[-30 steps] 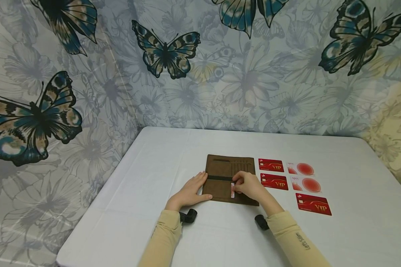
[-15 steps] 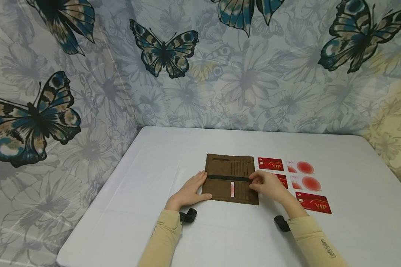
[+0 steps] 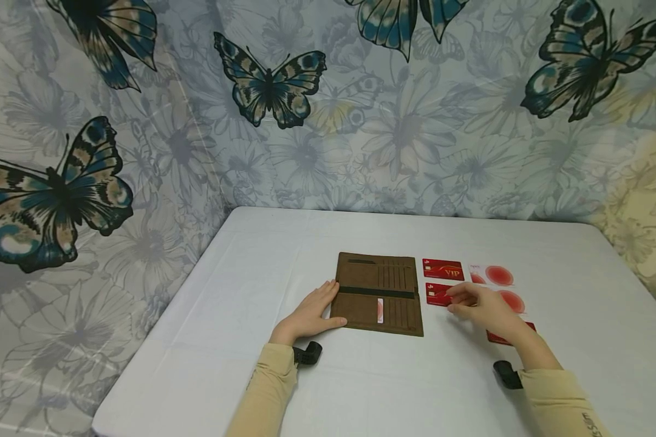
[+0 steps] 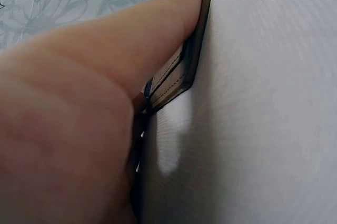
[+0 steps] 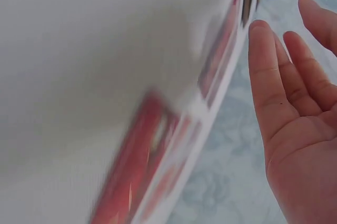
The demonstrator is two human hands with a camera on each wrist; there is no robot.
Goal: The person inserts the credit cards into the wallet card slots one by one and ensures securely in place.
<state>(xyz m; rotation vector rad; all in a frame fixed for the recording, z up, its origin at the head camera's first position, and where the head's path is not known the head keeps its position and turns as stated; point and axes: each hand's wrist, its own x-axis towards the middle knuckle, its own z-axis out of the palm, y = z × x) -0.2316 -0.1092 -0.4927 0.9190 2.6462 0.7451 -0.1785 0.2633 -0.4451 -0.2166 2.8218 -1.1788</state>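
Note:
A brown wallet (image 3: 355,312) lies spread flat on the white table, with a dark strap across its middle. The end of a pale pink card (image 3: 380,310) shows in its lower half. My left hand (image 3: 308,312) rests on the wallet's left edge, fingers straight; in the left wrist view its thumb (image 4: 158,19) lies over the edge. Nothing is held by my right hand (image 3: 486,308), which hovers over the cards to the right. Beneath its fingertips is a red VIP card (image 3: 436,294), partly covered. A card with a red circle (image 3: 512,300) and a lower red card (image 3: 497,336) are also partly hidden.
Behind my right hand lie another red VIP card (image 3: 443,269) and a second red-circle card (image 3: 499,275). The white table (image 3: 382,388) runs back to a wall covering (image 3: 404,139) printed with butterflies. The right wrist view is blurred on the cards.
My right hand has left the pale pink card in the wallet and moved right, over the loose cards. My left hand has stayed at the wallet's left edge.

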